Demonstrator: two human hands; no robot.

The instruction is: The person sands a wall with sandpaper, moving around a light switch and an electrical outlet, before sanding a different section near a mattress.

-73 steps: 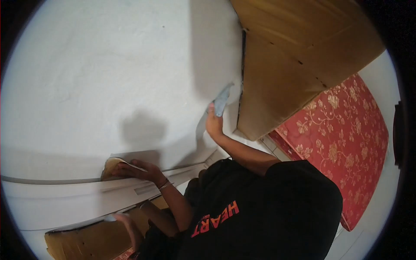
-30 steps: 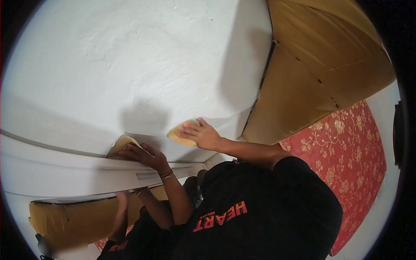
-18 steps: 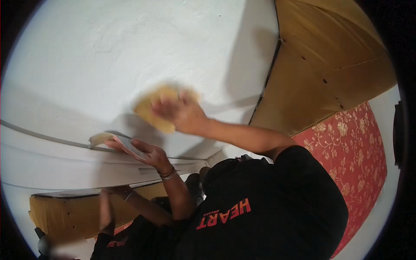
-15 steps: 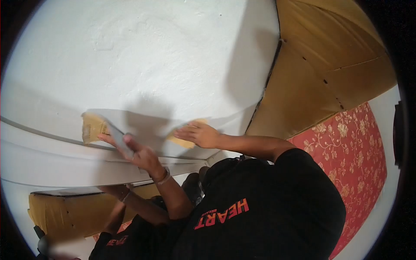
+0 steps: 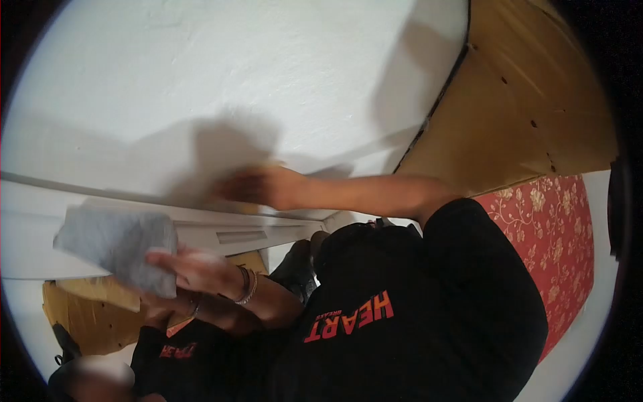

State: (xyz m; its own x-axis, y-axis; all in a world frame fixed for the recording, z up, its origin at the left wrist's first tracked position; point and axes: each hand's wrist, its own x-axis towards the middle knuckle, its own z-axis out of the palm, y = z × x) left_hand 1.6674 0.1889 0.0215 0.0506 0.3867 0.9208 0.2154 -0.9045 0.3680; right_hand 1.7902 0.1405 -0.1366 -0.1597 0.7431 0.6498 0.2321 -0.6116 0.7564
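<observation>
My left hand point(image 5: 194, 269), with bracelets at its wrist, pinches a grey, rough-looking sheet point(image 5: 124, 244) in front of a white frame and mirror at the left. My right hand point(image 5: 258, 186) is by the lower part of the white wall surface point(image 5: 281, 87), its fingers pointing left and smeared by motion. A thin tan edge point(image 5: 276, 163) shows above that hand; whatever lies under its fingers is hidden.
The mirror at the lower left reflects a person point(image 5: 181, 355) in a black shirt. Tan upholstered panels point(image 5: 522, 100) stand at upper right, above a red floral surface point(image 5: 549, 248). A pale ledge point(image 5: 40, 261) runs along the left.
My left hand has moved down and left, and its sheet now shows the grey side instead of the tan back. My right hand has shifted left and slightly up; its tan sheet is mostly hidden.
</observation>
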